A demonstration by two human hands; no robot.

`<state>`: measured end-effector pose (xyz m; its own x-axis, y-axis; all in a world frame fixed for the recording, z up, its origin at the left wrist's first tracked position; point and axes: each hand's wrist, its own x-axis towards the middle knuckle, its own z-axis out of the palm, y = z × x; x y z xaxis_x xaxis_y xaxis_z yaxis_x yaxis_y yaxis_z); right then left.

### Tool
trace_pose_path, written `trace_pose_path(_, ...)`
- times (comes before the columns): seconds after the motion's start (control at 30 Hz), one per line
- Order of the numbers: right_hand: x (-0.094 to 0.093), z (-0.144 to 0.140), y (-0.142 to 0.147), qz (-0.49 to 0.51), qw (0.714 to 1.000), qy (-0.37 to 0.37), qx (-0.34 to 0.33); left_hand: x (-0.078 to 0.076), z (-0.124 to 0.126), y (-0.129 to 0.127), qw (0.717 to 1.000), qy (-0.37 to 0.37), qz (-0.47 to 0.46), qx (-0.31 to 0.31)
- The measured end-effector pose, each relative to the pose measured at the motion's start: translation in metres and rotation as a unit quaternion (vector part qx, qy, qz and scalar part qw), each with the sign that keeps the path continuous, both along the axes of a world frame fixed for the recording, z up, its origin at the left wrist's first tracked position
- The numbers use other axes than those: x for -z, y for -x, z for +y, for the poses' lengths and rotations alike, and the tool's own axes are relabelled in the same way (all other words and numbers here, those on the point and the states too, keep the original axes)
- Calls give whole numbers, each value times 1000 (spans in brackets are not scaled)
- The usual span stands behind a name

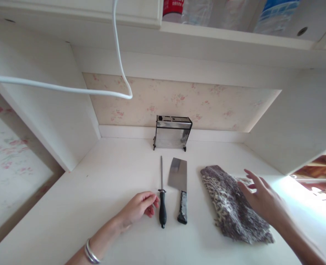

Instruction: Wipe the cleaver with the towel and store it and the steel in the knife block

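Two hands over white desk (pixel 102 184). Landmark: cleaver (pixel 178 187), flat at desk centre, blade toward back wall, black handle toward person. Sharpening steel (pixel 162 191) just left of cleaver, parallel, not touching. Left hand (pixel 139 208) left of steel handle, fingers loosely curled, fingertips just beside handle, gripping nothing. Patterned cloth (pixel 231 206) right of cleaver, apart; right hand (pixel 260 198) spread flat on it. Knife block (pixel 172 132) behind cleaver, against wall. No legible writing on tools. Wide bare desk left of cleaver; right edge near cloth.
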<state>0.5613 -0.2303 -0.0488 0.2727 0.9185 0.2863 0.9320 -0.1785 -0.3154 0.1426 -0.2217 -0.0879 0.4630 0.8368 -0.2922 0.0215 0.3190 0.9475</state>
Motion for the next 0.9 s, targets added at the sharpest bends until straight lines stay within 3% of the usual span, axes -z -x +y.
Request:
trace_pose_path(0.07,-12,-8,36,51,991,49,-118,0,0,0,1000,-1,0,-2)
trace_pose_path(0.13,-19,-14,74,38,957,144,-251,1,-1,-1,1000,-6,4,-3)
trace_pose_path(0.23,-19,-12,117,-32,917,209,-337,1,-2,-1,1000,-17,12,-2)
trace_pose_path(0.33,-10,-1,139,-54,887,234,-394,1,-3,-2,1000,-25,18,-3)
trace_pose_path(0.53,0,10,149,-101,877,240,-405,-3,-2,-4,1000,-12,15,-14)
trace_pose_path(0.7,-16,6,145,-126,877,227,-403,-3,1,-1,995,45,-67,-60)
trace_pose_path(0.8,-32,6,140,-123,897,203,-373,-1,2,0,992,60,-86,-73)
trace_pose_path(0.9,-47,13,132,-63,938,139,-310,-1,2,0,991,63,-94,-72)
